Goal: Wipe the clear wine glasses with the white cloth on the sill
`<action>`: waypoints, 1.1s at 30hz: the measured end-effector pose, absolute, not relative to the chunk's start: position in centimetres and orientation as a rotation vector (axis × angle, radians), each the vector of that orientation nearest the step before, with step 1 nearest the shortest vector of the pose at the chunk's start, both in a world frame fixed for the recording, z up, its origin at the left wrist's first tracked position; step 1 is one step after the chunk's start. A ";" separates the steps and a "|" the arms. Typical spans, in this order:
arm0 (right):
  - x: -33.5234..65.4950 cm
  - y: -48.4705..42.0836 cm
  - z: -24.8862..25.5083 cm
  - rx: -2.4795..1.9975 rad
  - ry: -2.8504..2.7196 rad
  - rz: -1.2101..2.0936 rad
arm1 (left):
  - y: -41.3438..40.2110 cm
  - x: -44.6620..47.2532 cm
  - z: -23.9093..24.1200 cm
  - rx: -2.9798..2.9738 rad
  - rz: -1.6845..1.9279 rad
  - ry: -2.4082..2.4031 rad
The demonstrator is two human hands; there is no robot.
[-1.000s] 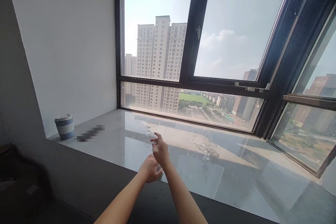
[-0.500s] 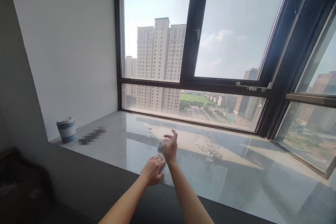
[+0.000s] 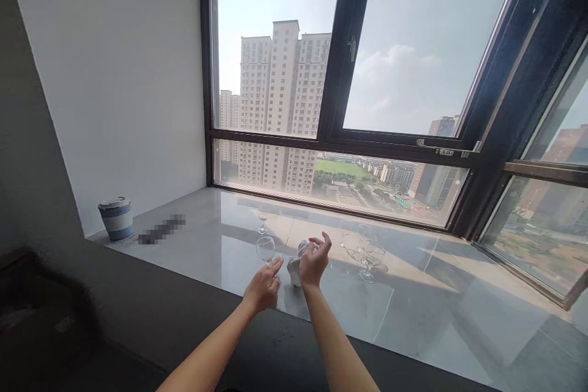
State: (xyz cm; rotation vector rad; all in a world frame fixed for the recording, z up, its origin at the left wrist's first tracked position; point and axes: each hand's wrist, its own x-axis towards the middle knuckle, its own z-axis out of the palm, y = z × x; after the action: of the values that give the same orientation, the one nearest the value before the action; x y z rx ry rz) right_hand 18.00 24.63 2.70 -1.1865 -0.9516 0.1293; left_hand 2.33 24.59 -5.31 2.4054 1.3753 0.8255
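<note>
I see a glossy grey stone worktop under the window, with a dark front edge. At its far left stands a striped cup with a lid. One small glass stands alone near the window, and a cluster of glasses stands further right. A nearer glass is upright, its foot hidden.

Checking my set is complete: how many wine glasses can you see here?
5, perhaps more: the held glass in the left hand; the rear glass farther back; three clustered glasses right of the cloth, overlapping, so another may hide.
</note>
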 end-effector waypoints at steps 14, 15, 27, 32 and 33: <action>13.8 23.9 -4.6 -1.304 -1.126 0.473 | 24.8 2.1 -5.5 2.091 1.033 1.394; 14.0 23.8 -4.6 -1.301 -1.123 0.470 | 24.8 2.1 -5.6 2.070 1.048 1.403; 13.3 24.2 -4.7 -1.205 -1.223 0.485 | 24.6 2.3 -5.1 2.057 1.082 1.427; 14.6 24.9 -3.2 -1.209 -1.218 0.475 | 24.0 2.3 -4.7 2.089 1.029 1.502; 15.0 24.9 -2.9 -1.219 -1.256 0.469 | 23.9 2.3 -4.7 2.096 1.026 1.506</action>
State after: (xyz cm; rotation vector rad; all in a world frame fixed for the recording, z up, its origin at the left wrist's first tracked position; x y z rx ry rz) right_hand 14.99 24.91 -2.87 -1.2191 -1.2561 0.4687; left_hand 2.29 23.87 -4.69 2.0964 1.5064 1.0260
